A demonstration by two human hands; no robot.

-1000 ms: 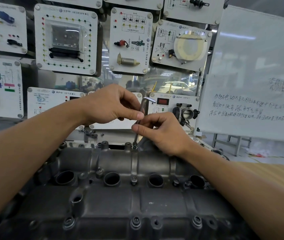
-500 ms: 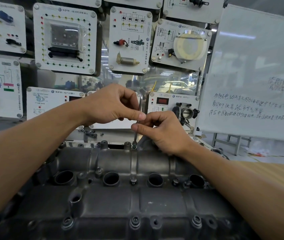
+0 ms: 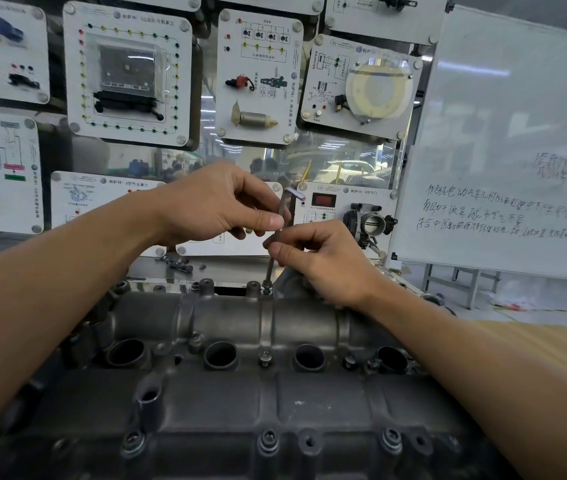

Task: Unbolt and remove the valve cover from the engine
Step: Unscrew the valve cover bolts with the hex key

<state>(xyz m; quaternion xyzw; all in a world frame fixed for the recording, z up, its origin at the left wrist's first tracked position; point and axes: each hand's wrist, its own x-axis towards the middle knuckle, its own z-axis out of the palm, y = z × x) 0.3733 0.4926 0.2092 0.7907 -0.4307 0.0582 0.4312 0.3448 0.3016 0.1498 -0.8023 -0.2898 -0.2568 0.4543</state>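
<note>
Two hands share one tool: my left hand (image 3: 219,206) pinches the upper part of the hex key (image 3: 282,206) between thumb and fingers, and my right hand (image 3: 323,261) pinches its shaft lower down. The key stands nearly upright, with its tip in a bolt (image 3: 267,289) on the far edge of the valve cover (image 3: 226,313), which sits on the engine below me. If the key tilts, I expect the tip to ride up and round the socket. A freed bolt could drop into the open holes (image 3: 220,355). The near bolts (image 3: 268,439) are in place, so prying now would strain the cover.
</note>
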